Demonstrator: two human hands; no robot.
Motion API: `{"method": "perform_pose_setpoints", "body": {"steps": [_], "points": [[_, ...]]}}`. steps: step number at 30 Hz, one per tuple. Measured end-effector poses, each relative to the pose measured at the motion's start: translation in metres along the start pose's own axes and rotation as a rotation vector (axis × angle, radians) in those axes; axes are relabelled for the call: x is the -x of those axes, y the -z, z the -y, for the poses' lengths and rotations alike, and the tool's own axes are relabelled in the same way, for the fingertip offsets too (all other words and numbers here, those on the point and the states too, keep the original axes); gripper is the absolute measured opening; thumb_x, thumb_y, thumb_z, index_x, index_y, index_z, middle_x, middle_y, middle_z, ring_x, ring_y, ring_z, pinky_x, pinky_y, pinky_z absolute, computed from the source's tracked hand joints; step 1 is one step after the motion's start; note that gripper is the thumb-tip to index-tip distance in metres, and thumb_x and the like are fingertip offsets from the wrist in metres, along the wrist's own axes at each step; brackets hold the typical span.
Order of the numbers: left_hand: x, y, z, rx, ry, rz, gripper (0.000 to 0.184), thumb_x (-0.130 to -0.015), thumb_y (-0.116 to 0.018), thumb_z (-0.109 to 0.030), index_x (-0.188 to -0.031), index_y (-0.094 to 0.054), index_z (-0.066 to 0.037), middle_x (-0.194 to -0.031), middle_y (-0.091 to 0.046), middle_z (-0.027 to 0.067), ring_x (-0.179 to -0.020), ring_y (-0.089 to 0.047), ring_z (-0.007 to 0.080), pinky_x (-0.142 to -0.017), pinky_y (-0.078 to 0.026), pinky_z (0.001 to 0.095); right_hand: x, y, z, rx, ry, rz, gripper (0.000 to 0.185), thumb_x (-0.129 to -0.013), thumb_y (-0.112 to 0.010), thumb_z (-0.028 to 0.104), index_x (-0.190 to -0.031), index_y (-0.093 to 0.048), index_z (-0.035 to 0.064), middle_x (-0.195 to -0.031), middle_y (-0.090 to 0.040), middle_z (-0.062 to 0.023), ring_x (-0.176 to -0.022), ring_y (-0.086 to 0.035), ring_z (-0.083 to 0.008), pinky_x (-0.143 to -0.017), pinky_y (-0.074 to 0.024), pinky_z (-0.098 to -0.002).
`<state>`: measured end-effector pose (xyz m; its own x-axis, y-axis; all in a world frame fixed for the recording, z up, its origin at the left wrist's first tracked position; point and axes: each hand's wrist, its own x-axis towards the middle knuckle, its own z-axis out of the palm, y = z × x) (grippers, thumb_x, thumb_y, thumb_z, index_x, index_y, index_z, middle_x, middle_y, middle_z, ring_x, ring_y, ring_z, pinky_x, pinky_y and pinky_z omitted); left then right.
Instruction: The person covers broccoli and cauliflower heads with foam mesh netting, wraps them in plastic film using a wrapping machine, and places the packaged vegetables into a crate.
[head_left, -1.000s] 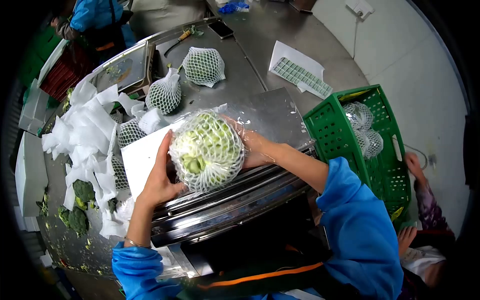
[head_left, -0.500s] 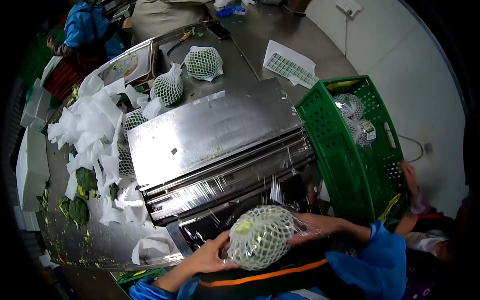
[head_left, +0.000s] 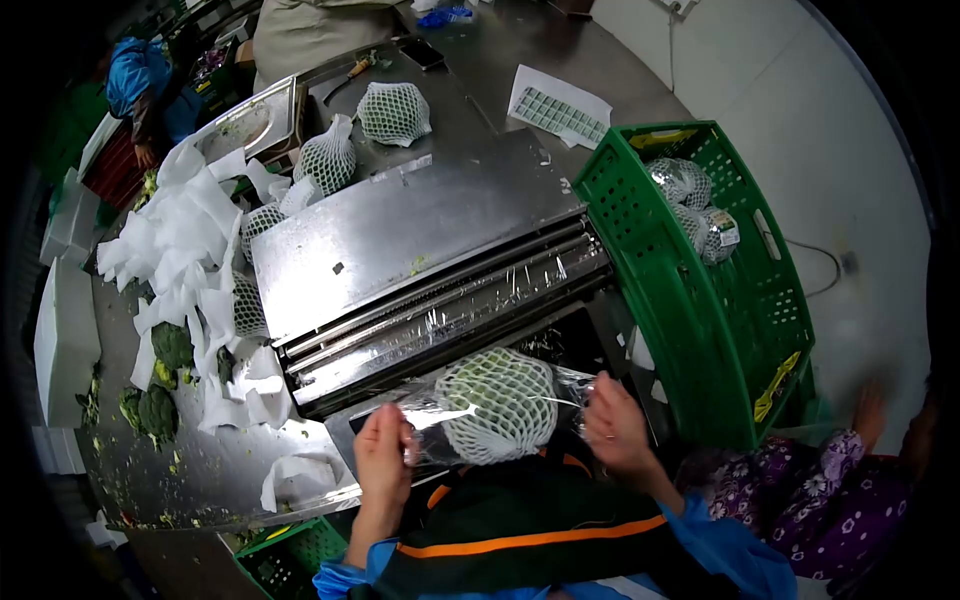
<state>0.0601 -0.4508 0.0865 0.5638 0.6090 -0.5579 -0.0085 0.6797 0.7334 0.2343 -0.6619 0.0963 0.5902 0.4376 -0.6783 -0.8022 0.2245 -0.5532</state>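
A green vegetable in a white foam net (head_left: 497, 405), probably a broccoli head, is between my hands at the front of a steel film-wrapping machine (head_left: 420, 235). Clear plastic film (head_left: 432, 428) lies over it and stretches out to both sides. My left hand (head_left: 385, 450) is closed on the film's left end. At the opposite end, my right hand (head_left: 615, 425) is also closed on the film, with its fingertips bunched. Behind the net is the machine's film roller (head_left: 450, 325).
A green crate (head_left: 690, 300) with wrapped netted vegetables (head_left: 692, 205) stands right. White foam sheets (head_left: 175, 235), bare broccoli (head_left: 155, 410) and netted heads (head_left: 395, 113) lie left and behind. A label sheet (head_left: 562, 108) is at the back. People stand at far left and lower right.
My hands have moved from the netted vegetable's sides outward to the film ends, pulling the film taut. The vegetable has turned and shifted up slightly. The person at right has moved their hand lower.
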Motion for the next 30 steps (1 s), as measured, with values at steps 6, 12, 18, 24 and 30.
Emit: {"method": "perform_pose_setpoints", "body": {"steps": [6, 12, 18, 24, 30], "points": [[0.055, 0.101, 0.053, 0.242, 0.514, -0.226, 0.029, -0.089, -0.049, -0.031, -0.075, -0.053, -0.006, -0.052, -0.046, -0.0021, -0.030, -0.030, 0.0073, -0.028, -0.021, 0.0211, 0.005, 0.124, -0.070, -0.055, -0.169, -0.094, 0.030, -0.093, -0.040, 0.032, -0.081, -0.051, 0.0060, -0.050, -0.041, 0.0024, -0.039, -0.039, -0.0062, -0.033, -0.0322, -0.0210], [0.043, 0.062, 0.132, -0.396, 0.271, 0.014, 0.023, -0.079, -0.059, -0.014, -0.097, -0.059, 0.001, -0.088, -0.062, 0.0082, -0.080, -0.057, 0.0131, -0.071, -0.045, 0.0262, -0.023, 0.056, -0.129, 1.025, -0.364, 0.401, 0.049, -0.090, -0.042, 0.038, -0.125, -0.037, 0.0044, -0.115, -0.049, -0.0165, -0.104, -0.049, -0.0235, -0.087, -0.0404, -0.0372], [0.013, -0.005, 0.116, 0.063, -0.147, 0.386, 0.013, -0.080, -0.059, -0.015, -0.082, -0.054, -0.003, -0.090, -0.054, 0.0082, -0.083, -0.053, 0.0157, -0.073, -0.045, 0.0301, 0.028, 0.014, -0.063, 0.431, -0.633, 0.331, 0.064, -0.087, -0.040, 0.050, -0.132, -0.027, 0.0065, -0.129, -0.038, -0.0156, -0.118, -0.038, -0.0269, -0.099, -0.0302, -0.0405], [0.018, -0.111, 0.040, -0.187, -0.226, 0.690, 0.025, -0.079, -0.059, -0.011, -0.093, -0.040, -0.005, -0.101, -0.041, 0.0110, -0.090, -0.044, 0.0196, -0.083, -0.038, 0.0313, 0.061, 0.036, 0.007, 0.145, -0.187, 0.028, 0.074, -0.084, -0.036, 0.058, -0.136, -0.021, 0.0073, -0.137, -0.029, -0.0141, -0.126, -0.029, -0.0291, -0.102, -0.0259, -0.0446], [0.004, -0.150, -0.093, -1.456, -0.754, 1.417, 0.047, -0.069, -0.071, -0.026, -0.110, -0.056, -0.009, -0.112, -0.050, 0.0128, -0.100, -0.049, 0.0256, -0.087, -0.038, 0.0367, 0.034, 0.119, 0.153, 0.906, 0.832, -0.474, 0.064, -0.085, -0.035, 0.056, -0.131, -0.034, 0.0114, -0.131, -0.040, -0.0109, -0.120, -0.038, -0.0287, -0.098, -0.0319, -0.0458]]}}
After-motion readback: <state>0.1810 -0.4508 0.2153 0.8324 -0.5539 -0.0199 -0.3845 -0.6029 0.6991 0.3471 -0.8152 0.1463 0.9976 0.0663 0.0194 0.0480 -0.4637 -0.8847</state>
